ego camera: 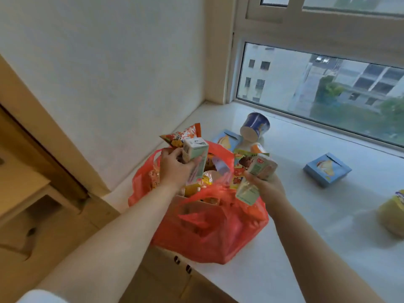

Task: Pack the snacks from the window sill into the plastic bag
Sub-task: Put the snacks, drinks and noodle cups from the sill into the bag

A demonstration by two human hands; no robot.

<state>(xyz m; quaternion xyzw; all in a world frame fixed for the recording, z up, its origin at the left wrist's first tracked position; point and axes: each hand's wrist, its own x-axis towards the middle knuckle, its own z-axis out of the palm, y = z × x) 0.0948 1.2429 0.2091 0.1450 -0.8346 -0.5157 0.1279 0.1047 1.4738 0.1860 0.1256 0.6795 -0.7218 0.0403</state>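
Left hand (175,169): gripping a small drink carton (195,157) over the bag mouth.
Right hand (265,186): gripping a second carton (254,178).
Plastic bag (209,226): red, open, full, on window sill (306,215).
Remaining on sill: blue box (326,169), tipped cup (254,127).

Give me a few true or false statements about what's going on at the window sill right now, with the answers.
1. Each hand holds a small pale green drink carton. True: the left hand grips one carton, the right hand another.
2. The red plastic bag is empty. False: packets already fill it.
3. The blue paper cup stands upright. False: it lies tipped on its side on the white window sill.
4. A flat blue box lies on the sill to the right of the bag. True.
5. The window is covered by a curtain. False: buildings show through bare glass.
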